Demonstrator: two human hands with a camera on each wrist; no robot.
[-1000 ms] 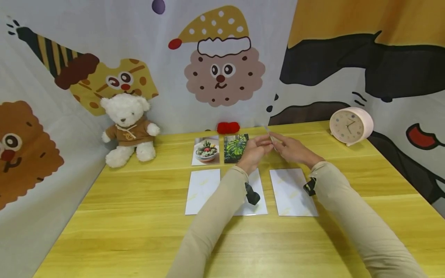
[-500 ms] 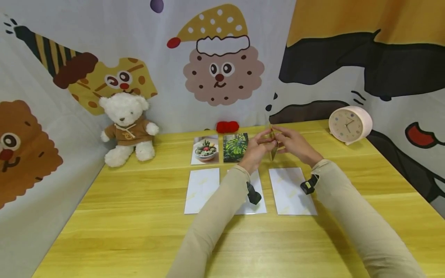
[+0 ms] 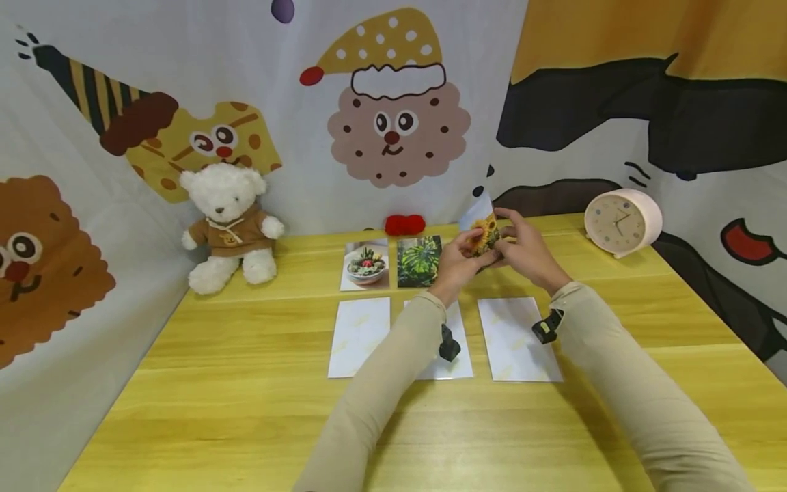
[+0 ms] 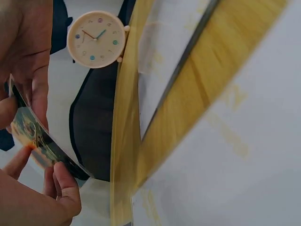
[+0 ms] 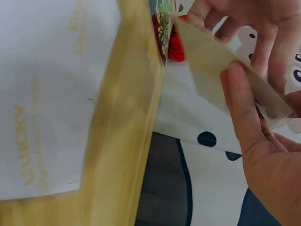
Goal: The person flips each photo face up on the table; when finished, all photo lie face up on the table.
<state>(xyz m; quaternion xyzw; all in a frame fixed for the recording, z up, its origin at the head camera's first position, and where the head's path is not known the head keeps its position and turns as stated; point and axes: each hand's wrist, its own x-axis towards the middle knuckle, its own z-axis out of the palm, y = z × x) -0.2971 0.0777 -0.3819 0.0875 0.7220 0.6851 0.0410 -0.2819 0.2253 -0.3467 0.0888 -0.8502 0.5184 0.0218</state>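
Observation:
A photo card of sunflowers under a pale sky is held up above the back of the table, standing on edge and tilted. My left hand pinches its lower left part. On the other side my right hand pinches the right edge. The card's plain back shows in the right wrist view, with the right thumb laid against it. To the left lie a cactus-bowl photo and a green-leaf photo. Nearer to me are three white cards, left, middle, partly behind my left arm, and right.
A white teddy bear in a brown hoodie sits at the back left of the wooden table. A pink alarm clock stands at the back right. Against the printed curtain rests a fuzzy red thing.
The card between my hands has turned from edge-on, so its sunflower side now faces the head camera. My right hand has risen slightly and changed its grip. The laid cards have not moved.

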